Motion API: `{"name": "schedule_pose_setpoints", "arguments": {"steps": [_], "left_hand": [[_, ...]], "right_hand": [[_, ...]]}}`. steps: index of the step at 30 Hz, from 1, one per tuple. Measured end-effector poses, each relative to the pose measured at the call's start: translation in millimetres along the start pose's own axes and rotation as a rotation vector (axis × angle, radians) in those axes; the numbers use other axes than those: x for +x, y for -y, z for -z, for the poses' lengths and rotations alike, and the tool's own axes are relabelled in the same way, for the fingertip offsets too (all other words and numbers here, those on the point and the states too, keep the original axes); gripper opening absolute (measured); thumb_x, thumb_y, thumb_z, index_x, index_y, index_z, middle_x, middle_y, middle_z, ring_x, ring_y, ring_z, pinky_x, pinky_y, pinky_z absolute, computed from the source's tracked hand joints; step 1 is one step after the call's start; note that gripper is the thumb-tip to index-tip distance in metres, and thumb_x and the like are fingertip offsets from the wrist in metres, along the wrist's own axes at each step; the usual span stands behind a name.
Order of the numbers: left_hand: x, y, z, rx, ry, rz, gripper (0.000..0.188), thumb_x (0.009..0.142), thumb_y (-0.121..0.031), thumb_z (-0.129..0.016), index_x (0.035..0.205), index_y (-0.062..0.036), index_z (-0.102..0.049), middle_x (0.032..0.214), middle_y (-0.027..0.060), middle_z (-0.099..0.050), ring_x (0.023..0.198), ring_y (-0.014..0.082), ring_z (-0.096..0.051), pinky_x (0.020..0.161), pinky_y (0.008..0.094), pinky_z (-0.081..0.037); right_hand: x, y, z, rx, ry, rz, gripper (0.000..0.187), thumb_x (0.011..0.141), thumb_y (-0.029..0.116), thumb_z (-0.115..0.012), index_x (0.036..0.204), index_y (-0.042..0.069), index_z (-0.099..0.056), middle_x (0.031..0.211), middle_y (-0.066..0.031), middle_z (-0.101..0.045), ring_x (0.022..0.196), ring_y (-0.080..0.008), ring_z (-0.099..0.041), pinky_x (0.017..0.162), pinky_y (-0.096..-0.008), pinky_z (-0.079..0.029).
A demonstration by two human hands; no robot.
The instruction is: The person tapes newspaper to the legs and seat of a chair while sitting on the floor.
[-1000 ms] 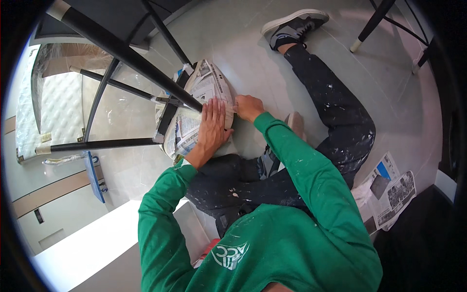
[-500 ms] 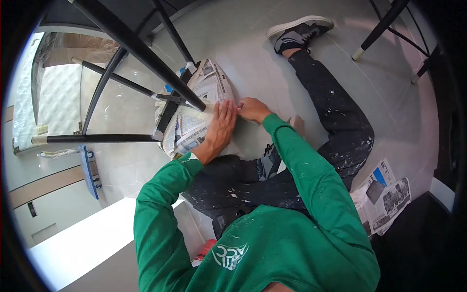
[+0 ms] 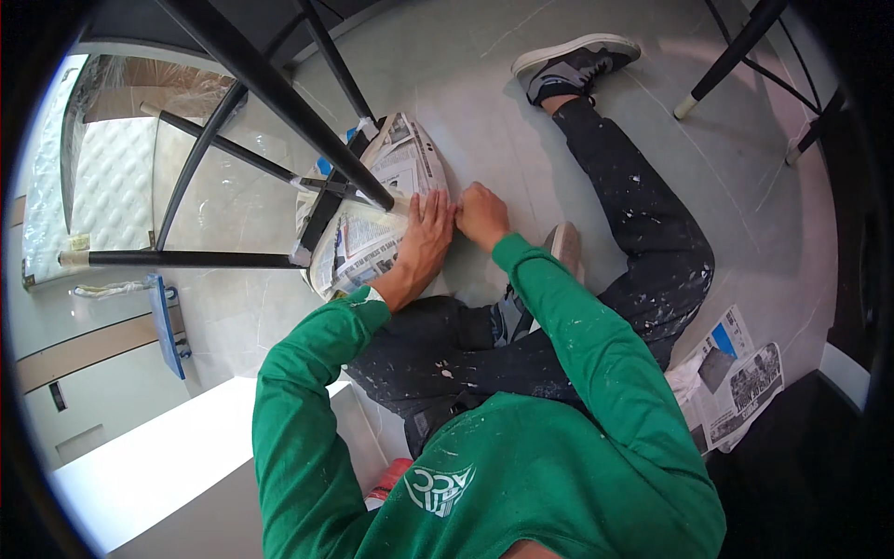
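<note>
A tipped-over seat wrapped in newspaper (image 3: 358, 233) lies on the floor before me, its black legs (image 3: 279, 88) pointing up and to the left. My left hand (image 3: 421, 244) rests flat on the newspaper, fingers outstretched close to the end of one leg. Right beside those fingertips, my right hand (image 3: 481, 216) is closed in a pinch at the edge of the wrapping. What it grips is hidden by its own fingers. A pale strip of tape (image 3: 402, 201) shows on the paper next to the left fingertips.
Loose newspaper (image 3: 745, 384) with a dark square piece lies on the floor at right. More black legs (image 3: 736, 56) stand at the upper right. On the left are a plastic-wrapped quilted white panel (image 3: 116, 177) and a blue board (image 3: 168, 326). My shoe (image 3: 577, 67) is at the top.
My right hand has turned and drawn in slightly, its fist now more upright beside the left fingertips. My left hand stays flat in the same place on the paper.
</note>
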State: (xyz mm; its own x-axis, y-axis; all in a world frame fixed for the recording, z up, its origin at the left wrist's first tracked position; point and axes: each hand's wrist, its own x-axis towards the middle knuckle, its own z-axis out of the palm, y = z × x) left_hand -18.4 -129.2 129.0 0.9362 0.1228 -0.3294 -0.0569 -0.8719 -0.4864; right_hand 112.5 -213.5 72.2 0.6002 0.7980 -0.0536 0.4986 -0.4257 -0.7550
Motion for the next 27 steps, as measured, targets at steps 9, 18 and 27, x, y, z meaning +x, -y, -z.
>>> {"name": "schedule_pose_setpoints", "arguments": {"steps": [9,18,27], "left_hand": [[3,-6,5,0.035,0.006,0.016,0.058,0.098,-0.027,-0.051,0.149,0.0,-0.05,0.159,0.0237,-0.04,0.149,0.0414,-0.035,0.12,0.0663,-0.025],[-15,14,37,-0.306,0.029,0.08,0.105,0.078,-0.034,-0.075,0.16,0.0066,-0.023,0.165,0.0254,-0.03,0.157,0.0385,-0.021,0.128,0.0581,-0.015],[-27,2,25,-0.37,-0.079,0.223,0.114,0.07,-0.033,-0.082,0.159,0.0086,-0.023,0.166,0.0253,-0.026,0.157,0.0381,-0.02,0.129,0.0564,-0.014]], "right_hand": [[-48,-4,-5,0.011,-0.155,0.286,0.007,0.088,0.003,-0.06,0.089,-0.001,-0.067,0.1,-0.0154,-0.057,0.095,-0.037,-0.064,0.079,-0.0488,-0.056],[-71,-19,-13,-0.126,-0.215,0.141,0.033,0.083,0.008,-0.071,0.115,0.001,-0.07,0.11,-0.0188,-0.057,0.103,-0.037,-0.065,0.079,-0.0487,-0.054],[-27,-7,-37,1.16,-0.046,-0.566,0.023,0.095,0.029,-0.076,0.103,0.008,-0.076,0.084,-0.0012,-0.072,0.071,-0.0147,-0.06,0.065,-0.0317,-0.047]]}}
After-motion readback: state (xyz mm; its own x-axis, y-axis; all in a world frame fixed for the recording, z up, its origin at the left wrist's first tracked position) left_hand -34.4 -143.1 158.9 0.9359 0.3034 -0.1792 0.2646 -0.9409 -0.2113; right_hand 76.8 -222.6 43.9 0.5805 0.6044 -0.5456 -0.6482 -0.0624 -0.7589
